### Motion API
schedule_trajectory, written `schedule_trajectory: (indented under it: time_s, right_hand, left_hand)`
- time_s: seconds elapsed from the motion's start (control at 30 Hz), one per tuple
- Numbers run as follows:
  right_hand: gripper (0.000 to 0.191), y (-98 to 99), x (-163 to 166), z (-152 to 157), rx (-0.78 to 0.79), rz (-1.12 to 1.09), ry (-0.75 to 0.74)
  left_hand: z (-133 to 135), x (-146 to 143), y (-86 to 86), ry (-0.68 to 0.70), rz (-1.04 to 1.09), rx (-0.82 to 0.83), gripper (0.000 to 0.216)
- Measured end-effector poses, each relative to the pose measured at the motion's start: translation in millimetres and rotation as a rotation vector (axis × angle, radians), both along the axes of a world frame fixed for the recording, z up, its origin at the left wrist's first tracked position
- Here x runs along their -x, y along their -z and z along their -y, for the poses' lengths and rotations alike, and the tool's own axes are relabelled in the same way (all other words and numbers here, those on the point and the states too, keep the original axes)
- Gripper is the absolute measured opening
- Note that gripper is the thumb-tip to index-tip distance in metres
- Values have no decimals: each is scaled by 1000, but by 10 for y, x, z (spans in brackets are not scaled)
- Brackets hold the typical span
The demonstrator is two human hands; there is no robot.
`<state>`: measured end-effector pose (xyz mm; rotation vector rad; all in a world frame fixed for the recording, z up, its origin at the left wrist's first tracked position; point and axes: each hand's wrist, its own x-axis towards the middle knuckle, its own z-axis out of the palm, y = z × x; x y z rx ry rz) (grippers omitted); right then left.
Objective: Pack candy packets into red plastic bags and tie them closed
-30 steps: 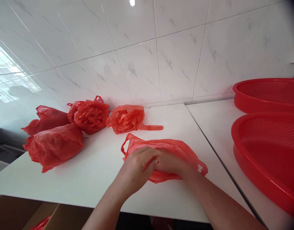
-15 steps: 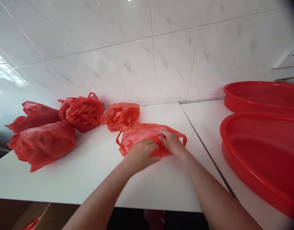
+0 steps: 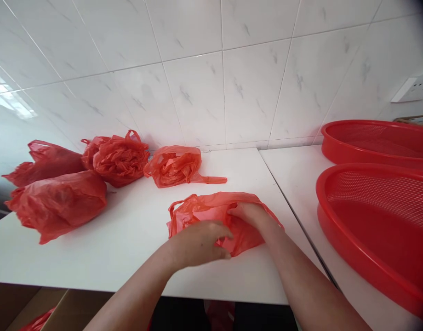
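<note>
A thin red plastic carrier bag (image 3: 211, 205) lies crumpled on the white tabletop in front of me, its loop handles spread to the left and right. My right hand (image 3: 248, 214) reaches into the folds near its middle. Plastic hides part of those fingers, so their grip is unclear. At the bag's near left side is my left hand (image 3: 201, 243), with thumb and fingers curved and apart, red plastic showing through the gap. Just behind sits a bundle of red plastic bags (image 3: 173, 166), a flat strip sticking out to its right.
Several stuffed red bags (image 3: 63, 200) stand at the left of the white table (image 3: 135, 248). Two large red mesh-sided baskets (image 3: 335, 230) are on the right, past a seam. A tiled wall (image 3: 194, 101) rises behind. Below left is an open cardboard box (image 3: 77, 305) with red plastic inside.
The carrier bag has come nearer to me, away from the bundle, uncovering the bundle's strip. My right hand has gone deeper into the bag's folds; my left hand has moved nearer too.
</note>
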<state>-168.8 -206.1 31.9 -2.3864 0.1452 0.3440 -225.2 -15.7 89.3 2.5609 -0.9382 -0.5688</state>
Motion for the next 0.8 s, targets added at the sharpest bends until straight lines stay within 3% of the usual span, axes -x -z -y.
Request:
schedule_trajectory:
  time_s: [0.1, 0.23, 0.37, 0.5, 0.6, 0.7, 0.8]
  right_hand:
    - [14, -58, 12, -47, -68, -143, -77]
    - [18, -78, 37, -69, 13, -36, -179]
    - [17, -62, 60, -28, 8, 56, -265]
    - [11, -35, 18, 64, 4, 79, -321]
    - [12, -9, -33, 130, -1, 39, -270]
    - [25, 11, -66, 151, -18, 37, -213]
    - [38, 19, -71, 134, -9, 48, -212]
  left_hand:
    - [15, -223, -65, -149, 126, 46, 38]
    - [47, -597, 42, -284, 331, -135, 66]
    - [21, -862, 238, -239, 440, -315, 86]
    - [-116, -964, 347, -154, 439, -411, 74]
    - [-232, -949, 329, -126, 381, -401, 62]
    - [-253, -858, 278, -152, 305, -317, 48]
    - [-156, -730, 268, -117, 410, -176, 43]
